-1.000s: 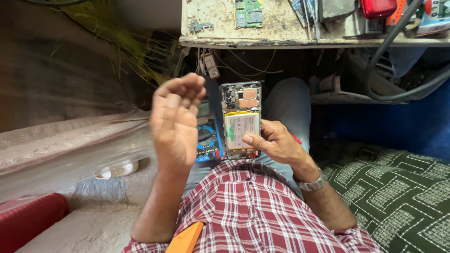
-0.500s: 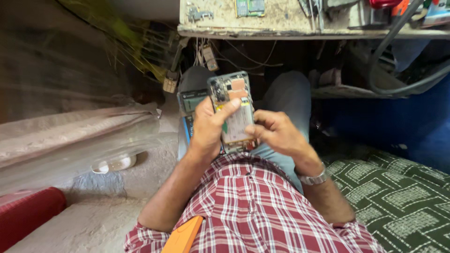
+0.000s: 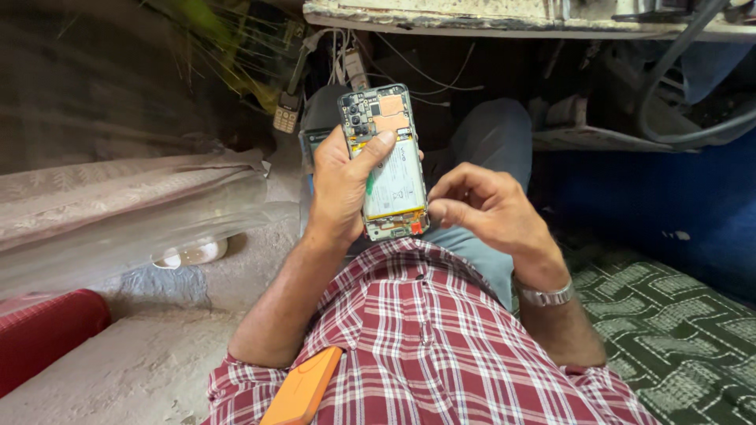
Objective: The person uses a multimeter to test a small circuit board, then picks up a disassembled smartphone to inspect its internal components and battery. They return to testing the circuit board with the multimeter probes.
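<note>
Nearest the camera, an orange flat object point(image 3: 303, 387) pokes out at the chest of the red checked shirt point(image 3: 441, 346), and just beyond it both hands are up over the lap. The left hand point(image 3: 342, 185) has the opened phone point(image 3: 386, 161) clamped, back cover off, palm behind it, thumb laid across the top of the pale battery point(image 3: 394, 185), fingers wrapped round the far edge. The right hand point(image 3: 480, 208) sits just beside the phone's lower right corner, fingers curled in and pinched narrow; whether anything small is between the fingertips I cannot tell. To do this well, I'd judge the left grip should stay firm on the frame and off the bare board while the right works the bottom edge lightly. Farther out: a small keypad handset point(image 3: 285, 118) among loose wires point(image 3: 409, 67), then the bench edge point(image 3: 504, 27) overhead.
</note>
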